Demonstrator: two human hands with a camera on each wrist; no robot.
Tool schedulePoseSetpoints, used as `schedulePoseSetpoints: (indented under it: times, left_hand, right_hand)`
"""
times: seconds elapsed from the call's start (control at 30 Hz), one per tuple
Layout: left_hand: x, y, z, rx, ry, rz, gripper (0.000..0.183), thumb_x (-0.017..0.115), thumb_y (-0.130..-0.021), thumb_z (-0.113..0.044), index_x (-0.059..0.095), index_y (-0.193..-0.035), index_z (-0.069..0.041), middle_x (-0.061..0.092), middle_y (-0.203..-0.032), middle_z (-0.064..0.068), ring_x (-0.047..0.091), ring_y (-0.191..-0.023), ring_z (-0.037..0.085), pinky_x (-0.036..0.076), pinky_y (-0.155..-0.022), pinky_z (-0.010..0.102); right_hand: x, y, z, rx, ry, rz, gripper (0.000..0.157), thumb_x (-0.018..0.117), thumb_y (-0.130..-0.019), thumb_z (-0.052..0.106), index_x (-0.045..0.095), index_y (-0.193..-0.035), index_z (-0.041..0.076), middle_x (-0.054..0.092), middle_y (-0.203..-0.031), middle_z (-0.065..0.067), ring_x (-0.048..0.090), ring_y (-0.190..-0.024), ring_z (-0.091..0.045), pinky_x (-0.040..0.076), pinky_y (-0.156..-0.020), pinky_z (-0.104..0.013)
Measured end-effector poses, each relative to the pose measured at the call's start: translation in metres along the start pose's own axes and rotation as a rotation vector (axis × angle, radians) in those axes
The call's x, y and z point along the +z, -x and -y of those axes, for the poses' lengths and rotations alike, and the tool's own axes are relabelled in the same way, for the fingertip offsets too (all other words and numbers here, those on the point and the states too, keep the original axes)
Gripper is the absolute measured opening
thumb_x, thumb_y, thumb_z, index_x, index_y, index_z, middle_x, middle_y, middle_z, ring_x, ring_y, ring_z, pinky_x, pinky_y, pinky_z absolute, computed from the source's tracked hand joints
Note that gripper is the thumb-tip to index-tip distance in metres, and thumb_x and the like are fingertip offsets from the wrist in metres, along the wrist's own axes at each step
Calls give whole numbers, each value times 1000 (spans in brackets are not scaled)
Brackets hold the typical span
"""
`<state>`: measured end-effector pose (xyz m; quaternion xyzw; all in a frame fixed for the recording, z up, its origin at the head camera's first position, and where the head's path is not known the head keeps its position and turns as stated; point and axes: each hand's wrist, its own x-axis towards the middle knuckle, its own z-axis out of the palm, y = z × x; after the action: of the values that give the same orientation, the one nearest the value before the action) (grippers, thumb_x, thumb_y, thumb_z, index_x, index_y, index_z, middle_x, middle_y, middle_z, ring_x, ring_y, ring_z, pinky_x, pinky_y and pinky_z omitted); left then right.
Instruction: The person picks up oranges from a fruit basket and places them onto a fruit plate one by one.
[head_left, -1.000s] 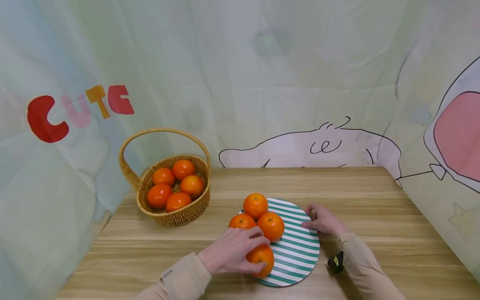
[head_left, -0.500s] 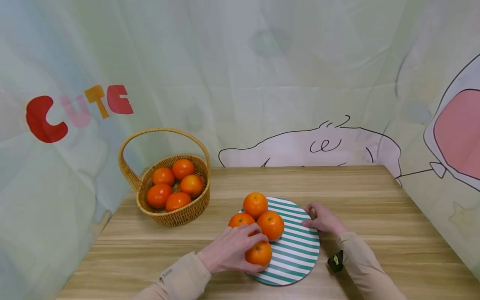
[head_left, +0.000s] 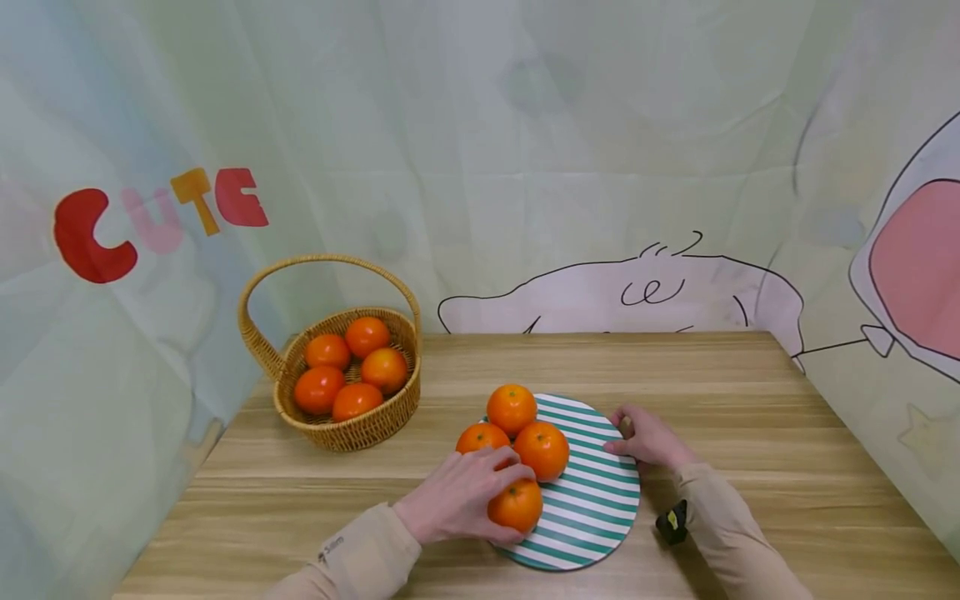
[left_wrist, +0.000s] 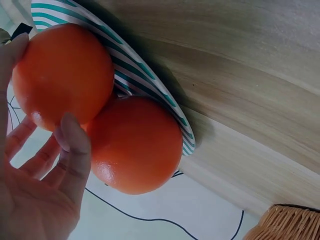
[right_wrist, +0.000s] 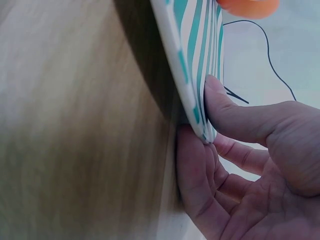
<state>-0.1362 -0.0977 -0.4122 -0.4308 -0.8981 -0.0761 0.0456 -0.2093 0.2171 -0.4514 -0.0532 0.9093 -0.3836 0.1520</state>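
Note:
My left hand (head_left: 468, 496) curves over an orange (head_left: 517, 507) at the near left of a round plate (head_left: 592, 508) with green and white stripes. Thumb and fingers sit on either side of that fruit, also seen in the left wrist view (left_wrist: 62, 75). Just beyond it, several more oranges (head_left: 542, 452) cluster on the plate's left side; one is partly hidden by my left fingers. At the plate's right edge, my right hand (head_left: 652, 439) pinches the rim, the thumb (right_wrist: 227, 107) on top and fingers underneath, as the right wrist view shows.
A wicker basket (head_left: 390, 423) with a tall handle stands at the back left of the wooden table (head_left: 712, 375), holding several orange fruits (head_left: 357, 402). A printed curtain (head_left: 480, 167) hangs behind the table and along both sides.
My left hand has shifted the near orange slightly away from me and to the left, closer to the others on the plate. My right hand stays on the rim.

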Motion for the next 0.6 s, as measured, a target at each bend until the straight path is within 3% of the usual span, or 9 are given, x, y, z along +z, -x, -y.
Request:
schedulePoseSetpoints:
  times: [0.37, 0.6]
  left_hand:
    - [4, -1, -2, 6, -23, -9, 61, 78, -77, -57, 62, -126, -24, 64, -122, -3, 65, -102, 15, 54, -79, 28]
    - [4, -2, -3, -11, -51, -2, 62, 77, -77, -60, 62, -127, -26, 64, -124, -4, 66, -101, 15, 49, -76, 27]
  right_hand:
    - [-1, -1, 0, 1, 8, -4, 34, 76, -89, 13, 55, -112, 0, 55, -78, -8, 54, -63, -19, 50, -54, -29]
    - [-2, 0, 1, -8, 4, -1, 35, 76, -89, 14, 54, -112, 0, 56, -80, -10, 54, -66, -19, 50, -56, -30]
